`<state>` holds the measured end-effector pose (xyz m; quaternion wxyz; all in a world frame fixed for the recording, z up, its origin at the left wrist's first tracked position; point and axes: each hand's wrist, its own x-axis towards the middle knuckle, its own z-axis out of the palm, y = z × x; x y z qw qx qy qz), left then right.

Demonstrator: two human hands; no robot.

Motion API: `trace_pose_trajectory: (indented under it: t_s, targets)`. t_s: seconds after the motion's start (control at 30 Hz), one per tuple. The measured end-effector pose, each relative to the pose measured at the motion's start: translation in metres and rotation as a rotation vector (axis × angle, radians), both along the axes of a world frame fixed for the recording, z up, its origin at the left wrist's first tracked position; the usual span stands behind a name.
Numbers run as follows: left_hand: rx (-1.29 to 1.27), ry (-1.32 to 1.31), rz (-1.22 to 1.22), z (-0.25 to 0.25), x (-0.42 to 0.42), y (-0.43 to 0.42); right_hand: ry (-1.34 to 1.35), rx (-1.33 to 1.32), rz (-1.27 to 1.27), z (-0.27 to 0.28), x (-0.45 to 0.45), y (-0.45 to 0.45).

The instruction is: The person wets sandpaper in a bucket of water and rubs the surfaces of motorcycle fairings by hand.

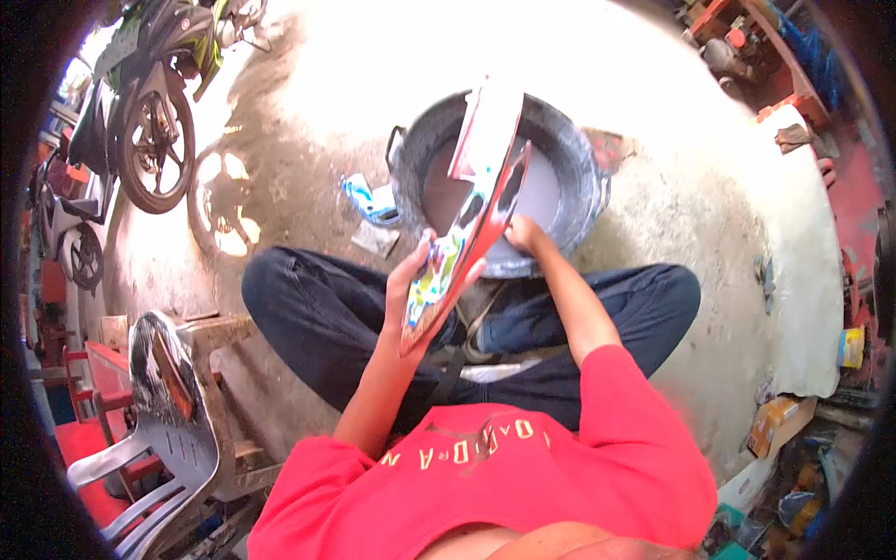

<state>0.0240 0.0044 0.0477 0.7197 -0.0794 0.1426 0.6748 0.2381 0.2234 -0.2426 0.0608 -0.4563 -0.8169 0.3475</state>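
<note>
A long, glossy motorcycle body panel (450, 261), red, white and dark with multicoloured patches, slants up over a round black tub (590, 182) of cloudy greyish water. My left hand (411, 282) is wrapped round the panel's lower end, thumb side towards the tub. Close to the panel's right edge, my right hand (526, 235) is curled at the near side of the tub. Its fingertips are hidden by the panel, and what they hold, if anything, does not show.
Between my bent legs stands the tub, on a concrete floor. A blue-and-white packet (371, 199) lies left of it. A parked motorcycle (154, 135) stands at upper left, a worn plastic chair (177, 420) at lower left. A cardboard box (780, 425) sits at lower right.
</note>
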Motion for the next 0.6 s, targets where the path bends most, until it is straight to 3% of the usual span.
trace_pose_trajectory:
  t_s: [0.13, 0.2, 0.23, 0.3, 0.33, 0.37, 0.5, 0.6]
  targets:
    - [0.090, -0.448, -0.133, 0.005, 0.005, 0.002, 0.041, -0.008, -0.202, 0.001, 0.025, 0.025]
    - [-0.022, -0.491, -0.157, 0.015, 0.001, 0.005, 0.173, 0.013, -0.401, -0.015, 0.039, 0.050]
    - [-0.027, -0.391, -0.199, 0.010, -0.003, 0.003, 0.145, 0.016, -0.440, 0.011, 0.040, 0.052]
    - [0.136, -0.514, -0.220, -0.015, -0.007, 0.007, 0.085, 0.018, -0.519, 0.113, 0.045, 0.037]
    - [0.213, -0.579, -0.228, -0.021, -0.007, 0.009, 0.177, 0.048, -0.530, 0.152, 0.043, 0.028]
    - [0.090, -0.563, -0.241, -0.002, -0.006, 0.012, 0.264, 0.177, -0.580, 0.171, 0.039, 0.024]
    - [0.131, -0.660, -0.250, -0.011, 0.009, 0.014, 0.561, 0.515, -0.601, 0.258, 0.008, -0.021]
    - [0.223, -0.724, -0.248, -0.020, 0.019, 0.012, 0.659, 0.354, -0.359, 0.288, -0.009, -0.059]
